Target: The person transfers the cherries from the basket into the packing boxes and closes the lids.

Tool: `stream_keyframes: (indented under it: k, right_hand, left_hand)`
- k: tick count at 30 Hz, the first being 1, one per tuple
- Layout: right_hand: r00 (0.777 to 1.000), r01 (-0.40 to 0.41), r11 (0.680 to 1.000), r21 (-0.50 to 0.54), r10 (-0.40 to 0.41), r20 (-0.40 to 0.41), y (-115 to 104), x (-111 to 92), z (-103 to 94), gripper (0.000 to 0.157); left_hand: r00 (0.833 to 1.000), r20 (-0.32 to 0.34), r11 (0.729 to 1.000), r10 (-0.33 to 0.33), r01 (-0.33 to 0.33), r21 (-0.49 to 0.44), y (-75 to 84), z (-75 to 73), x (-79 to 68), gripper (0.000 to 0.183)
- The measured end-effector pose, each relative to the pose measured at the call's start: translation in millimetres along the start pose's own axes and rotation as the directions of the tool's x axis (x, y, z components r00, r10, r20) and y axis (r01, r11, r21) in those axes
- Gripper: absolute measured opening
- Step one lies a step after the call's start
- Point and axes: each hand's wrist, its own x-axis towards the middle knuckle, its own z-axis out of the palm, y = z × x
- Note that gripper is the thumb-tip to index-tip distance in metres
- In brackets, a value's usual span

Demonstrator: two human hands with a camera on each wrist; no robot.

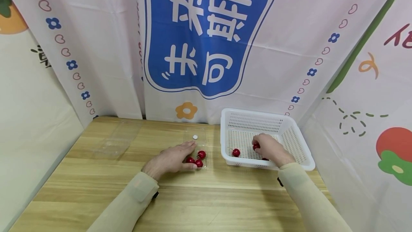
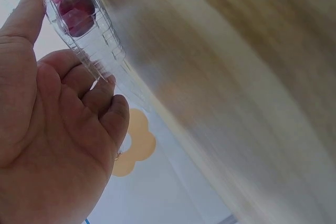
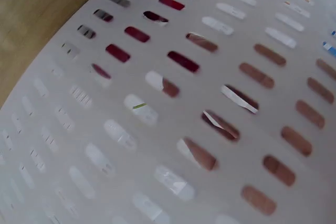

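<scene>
My left hand (image 1: 175, 158) holds a clear plastic box (image 1: 206, 162) at its left side, the thumb along the near end and the fingers farther back. Several shiny red cherries (image 1: 201, 154) lie in the near part of this box; the left wrist view shows dark red cherries (image 2: 77, 17) through its ribbed wall. Inside the white slotted basket (image 1: 267, 112), my right hand (image 1: 270, 149) pinches a red cherry (image 1: 256, 146) with its fingertips. Another cherry (image 1: 236, 152) rests on the basket floor to the left. In the right wrist view, the basket wall (image 3: 173, 129) covers most of the hand.
A second clear plastic container (image 1: 117, 142) lies at the back left of the wooden table (image 1: 193, 203). A small white round spot (image 1: 195, 137) shows at the far part of the box. Printed curtains (image 1: 109, 46) hang behind and beside the table.
</scene>
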Motion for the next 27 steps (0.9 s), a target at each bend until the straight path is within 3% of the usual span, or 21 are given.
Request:
stream_keyframes:
  k: [9, 27]
  right_hand:
    - [0.996, 0.059, 0.998, 0.023, -0.058, -0.071, -11.9, 4.9, 2.5, 0.015]
    - [0.975, 0.1, 0.98, 0.173, -0.061, -0.216, -42.3, 8.2, 6.4, 0.018]
  left_hand:
    - [1.0, 0.002, 1.0, 0.006, -0.006, 0.001, 0.2, 0.8, 1.0, 0.097]
    - [1.0, 0.002, 1.0, 0.002, -0.002, -0.002, -0.6, 2.1, 0.9, 0.099]
